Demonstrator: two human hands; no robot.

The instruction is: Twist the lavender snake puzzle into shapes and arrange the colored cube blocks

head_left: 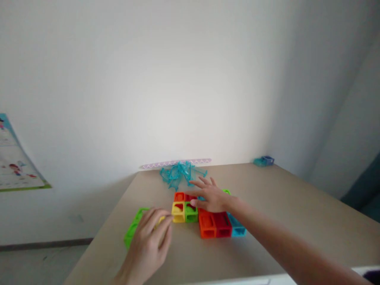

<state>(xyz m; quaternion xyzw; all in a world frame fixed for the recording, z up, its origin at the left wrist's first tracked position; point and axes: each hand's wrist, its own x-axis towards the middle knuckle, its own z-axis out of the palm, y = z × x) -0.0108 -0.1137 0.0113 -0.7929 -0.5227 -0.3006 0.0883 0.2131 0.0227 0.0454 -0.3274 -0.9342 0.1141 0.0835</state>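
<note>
A cluster of hollow plastic cubes lies on the beige table: yellow, green, orange, red, blue. My right hand rests flat on top of the cluster, fingers spread toward the back, touching the red and green cubes. My left hand is at the front left, fingers curled on a small yellow piece beside the yellow cube. A long green piece lies just left of that hand.
A heap of clear teal plastic pieces sits at the table's back edge by the white wall, with a pale lilac strip behind it. A small blue object lies at the back right corner. A poster hangs at left.
</note>
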